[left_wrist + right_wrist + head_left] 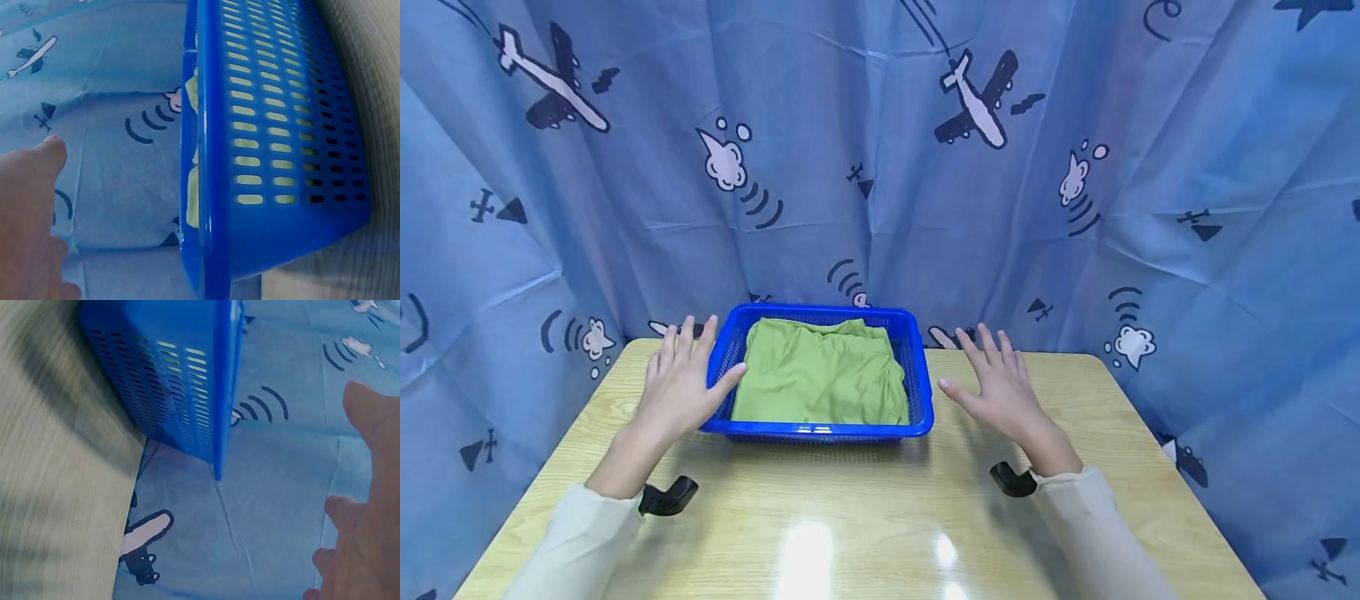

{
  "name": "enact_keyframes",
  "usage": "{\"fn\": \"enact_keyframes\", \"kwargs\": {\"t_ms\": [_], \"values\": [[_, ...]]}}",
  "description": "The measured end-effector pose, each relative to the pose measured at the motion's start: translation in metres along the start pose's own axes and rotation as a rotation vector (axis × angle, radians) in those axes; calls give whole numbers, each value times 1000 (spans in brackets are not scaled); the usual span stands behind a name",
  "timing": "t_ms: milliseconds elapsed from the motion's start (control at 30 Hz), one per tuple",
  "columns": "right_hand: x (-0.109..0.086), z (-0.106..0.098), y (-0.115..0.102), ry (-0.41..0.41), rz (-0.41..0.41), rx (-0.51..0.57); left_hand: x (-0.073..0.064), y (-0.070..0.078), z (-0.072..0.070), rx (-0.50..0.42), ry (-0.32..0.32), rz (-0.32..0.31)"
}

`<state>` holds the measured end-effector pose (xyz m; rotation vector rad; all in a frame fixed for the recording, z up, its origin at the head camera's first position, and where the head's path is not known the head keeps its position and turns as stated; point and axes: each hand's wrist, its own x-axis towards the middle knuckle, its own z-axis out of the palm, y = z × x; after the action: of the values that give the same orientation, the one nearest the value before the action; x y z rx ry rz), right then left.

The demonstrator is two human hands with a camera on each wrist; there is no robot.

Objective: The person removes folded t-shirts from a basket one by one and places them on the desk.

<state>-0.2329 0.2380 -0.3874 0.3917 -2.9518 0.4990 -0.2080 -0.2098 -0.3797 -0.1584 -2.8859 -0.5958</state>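
Observation:
A blue plastic basket (pixel 820 431) with slotted walls stands toward the back of the table. Inside it lies a folded green cloth (pixel 820 371), perhaps a garment; its exact kind is not plain. My left hand (pixel 677 387) is held above the basket's left side, fingers spread and holding nothing. In the left wrist view the left hand (pixel 28 219) appears apart from the basket's rim (pixel 215 156). To the right of the basket, my right hand (pixel 997 390) hovers with its fingers spread. The right wrist view shows a gap between the right hand (pixel 365 506) and the basket (pixel 169 375).
The light wood table (pixel 760 508) bears the basket. A blue curtain (pixel 880 167) printed with planes hangs behind it and at both sides. Black wrist devices (pixel 668 497) sit at both cuffs.

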Motion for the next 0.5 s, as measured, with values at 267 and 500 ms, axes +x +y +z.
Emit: {"fn": "enact_keyframes", "kwargs": {"t_ms": [267,500], "values": [[7,1,-14,-46,-62,58,11,2,4,-85,-74,42],[22,4,-27,-152,-116,235,21,1,13,-294,-244,90]]}}
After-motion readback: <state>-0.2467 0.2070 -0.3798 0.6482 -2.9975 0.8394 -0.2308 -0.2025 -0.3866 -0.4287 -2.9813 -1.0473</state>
